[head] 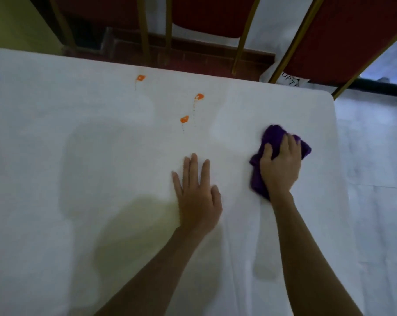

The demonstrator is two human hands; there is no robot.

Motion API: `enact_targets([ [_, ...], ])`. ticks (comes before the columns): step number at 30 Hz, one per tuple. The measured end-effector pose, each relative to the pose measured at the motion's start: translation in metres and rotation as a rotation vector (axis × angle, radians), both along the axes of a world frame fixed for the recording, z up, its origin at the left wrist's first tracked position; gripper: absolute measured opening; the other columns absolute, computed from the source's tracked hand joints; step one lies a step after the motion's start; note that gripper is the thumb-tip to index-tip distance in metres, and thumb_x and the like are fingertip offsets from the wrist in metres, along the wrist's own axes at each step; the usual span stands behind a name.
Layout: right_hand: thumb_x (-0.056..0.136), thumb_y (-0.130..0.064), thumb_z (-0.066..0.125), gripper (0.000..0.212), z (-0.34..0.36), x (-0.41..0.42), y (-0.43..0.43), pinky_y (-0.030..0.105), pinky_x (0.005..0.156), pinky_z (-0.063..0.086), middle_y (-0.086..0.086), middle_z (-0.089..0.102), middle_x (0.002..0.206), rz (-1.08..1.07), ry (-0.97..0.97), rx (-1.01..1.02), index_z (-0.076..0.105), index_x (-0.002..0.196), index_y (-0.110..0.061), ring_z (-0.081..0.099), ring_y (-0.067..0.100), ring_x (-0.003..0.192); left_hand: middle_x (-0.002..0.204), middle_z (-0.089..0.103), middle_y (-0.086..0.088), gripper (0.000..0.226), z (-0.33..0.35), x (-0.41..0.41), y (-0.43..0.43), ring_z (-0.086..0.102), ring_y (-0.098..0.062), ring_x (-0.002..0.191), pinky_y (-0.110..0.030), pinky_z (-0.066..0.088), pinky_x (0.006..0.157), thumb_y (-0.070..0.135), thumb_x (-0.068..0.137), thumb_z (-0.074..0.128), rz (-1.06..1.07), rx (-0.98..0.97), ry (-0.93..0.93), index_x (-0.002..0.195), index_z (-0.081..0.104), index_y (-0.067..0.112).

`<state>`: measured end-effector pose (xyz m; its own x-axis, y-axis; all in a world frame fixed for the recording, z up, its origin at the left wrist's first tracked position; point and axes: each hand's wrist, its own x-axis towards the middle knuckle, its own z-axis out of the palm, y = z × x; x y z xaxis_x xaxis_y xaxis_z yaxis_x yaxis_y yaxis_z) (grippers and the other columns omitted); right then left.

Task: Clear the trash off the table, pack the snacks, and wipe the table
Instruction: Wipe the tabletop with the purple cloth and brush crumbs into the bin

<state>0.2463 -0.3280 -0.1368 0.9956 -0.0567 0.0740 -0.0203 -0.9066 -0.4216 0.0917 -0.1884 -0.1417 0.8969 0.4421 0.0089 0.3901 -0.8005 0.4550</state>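
Note:
A white table [67, 137] fills most of the view. Three orange sauce blobs lie on it: one [140, 78] near the far edge, one [199, 96] to its right, one [184, 119] nearer to me, each with a thin dotted trail. My right hand [280, 166] grips a crumpled purple cloth [272, 135] and presses it on the table near the right edge, to the right of the blobs. My left hand [198, 197] lies flat on the table with straight fingers, just below the nearest blob and left of the cloth.
Red chairs with gold frames [243, 37] stand behind the table's far edge. The table's rounded far right corner [329, 94] is close to the cloth. A pale tiled floor [375, 156] lies to the right. A sheet with printed letters [292, 79] hangs by the chair.

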Motion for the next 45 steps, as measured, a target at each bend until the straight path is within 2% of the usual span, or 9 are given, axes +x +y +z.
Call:
enact_targets([
  [2,0.095,-0.034,0.044,0.06,0.003,0.021,0.051,0.048,0.121,0.024,0.016,0.043,0.153,-0.058,0.01,0.007,0.044,0.145,-0.001,0.027,0.037,0.147,0.158,0.033,-0.012,0.059,-0.002,-0.011,0.038,0.024,-0.027,0.15,-0.063,0.013,0.118,0.027,0.091,0.04,0.032,-0.007,-0.038,0.148,0.04,0.01],
  [6,0.098,-0.03,0.049,0.054,-0.005,-0.032,0.127,0.046,0.121,0.025,0.013,0.046,0.151,0.253,-0.041,0.011,0.046,0.145,-0.003,0.031,0.036,0.146,0.155,0.034,-0.021,0.059,0.003,-0.02,0.123,0.027,-0.036,0.148,-0.064,0.016,0.116,0.027,0.091,0.04,0.225,0.056,0.042,0.144,0.042,0.002],
  [11,0.096,-0.027,0.054,0.051,-0.003,-0.094,0.062,0.044,0.118,0.033,0.015,0.051,0.147,0.353,-0.08,0.022,0.052,0.14,0.0,0.037,0.033,0.143,0.161,0.02,-0.023,0.059,-0.003,-0.042,0.196,0.015,-0.037,0.151,-0.063,0.013,0.118,0.025,0.098,0.044,0.386,0.159,0.118,0.15,0.03,0.0],
  [17,0.096,-0.035,0.045,0.062,0.003,0.03,0.123,0.047,0.122,0.023,0.014,0.038,0.156,0.059,0.029,0.0,0.038,0.149,-0.004,0.024,0.032,0.149,0.161,0.021,-0.021,0.062,-0.008,-0.048,0.194,0.013,-0.033,0.152,-0.057,0.011,0.12,0.035,0.1,0.029,0.363,0.327,0.106,0.152,0.028,0.002],
  [22,0.093,-0.034,0.049,0.058,-0.004,0.01,0.23,0.047,0.12,0.027,0.013,0.048,0.149,0.364,-0.034,0.019,0.049,0.143,-0.004,0.035,0.035,0.144,0.16,0.023,-0.021,0.061,-0.01,-0.051,0.195,0.016,-0.033,0.151,-0.057,0.014,0.119,0.035,0.1,0.031,0.354,0.368,0.104,0.152,0.03,0.002],
  [27,0.098,-0.03,0.052,0.052,-0.002,-0.094,0.188,0.043,0.121,0.025,0.009,0.046,0.152,0.747,-0.02,0.056,0.049,0.144,-0.007,0.033,0.027,0.147,0.162,0.02,-0.018,0.064,-0.005,-0.048,0.194,0.012,-0.031,0.152,-0.056,0.012,0.12,0.037,0.099,0.033,0.364,0.309,0.126,0.153,0.026,0.004],
  [31,0.094,-0.026,0.057,0.05,-0.005,-0.067,0.134,0.049,0.113,0.037,0.014,0.053,0.145,0.572,-0.057,0.039,0.054,0.138,-0.002,0.042,0.032,0.141,0.162,0.02,-0.017,0.065,-0.003,-0.046,0.193,0.011,-0.03,0.153,-0.055,0.011,0.121,0.035,0.095,0.04,0.381,0.259,0.131,0.153,0.028,0.005],
  [35,0.096,-0.03,0.049,0.056,-0.001,0.011,0.199,0.049,0.12,0.027,0.01,0.043,0.153,0.288,0.025,0.021,0.043,0.147,-0.008,0.03,0.031,0.147,0.163,0.019,-0.017,0.066,-0.002,-0.044,0.193,0.011,-0.03,0.153,-0.056,0.01,0.121,0.035,0.096,0.038,0.365,0.258,0.156,0.153,0.027,0.004],
  [45,0.098,-0.034,0.048,0.057,-0.001,0.034,0.345,0.045,0.123,0.019,0.009,0.038,0.157,0.658,0.015,0.008,0.041,0.149,-0.01,0.023,0.032,0.149,0.165,0.012,-0.015,0.068,-0.002,-0.044,0.195,0.003,-0.027,0.154,-0.057,0.01,0.121,0.041,0.097,0.031,0.356,0.218,0.253,0.156,0.02,0.008],
])
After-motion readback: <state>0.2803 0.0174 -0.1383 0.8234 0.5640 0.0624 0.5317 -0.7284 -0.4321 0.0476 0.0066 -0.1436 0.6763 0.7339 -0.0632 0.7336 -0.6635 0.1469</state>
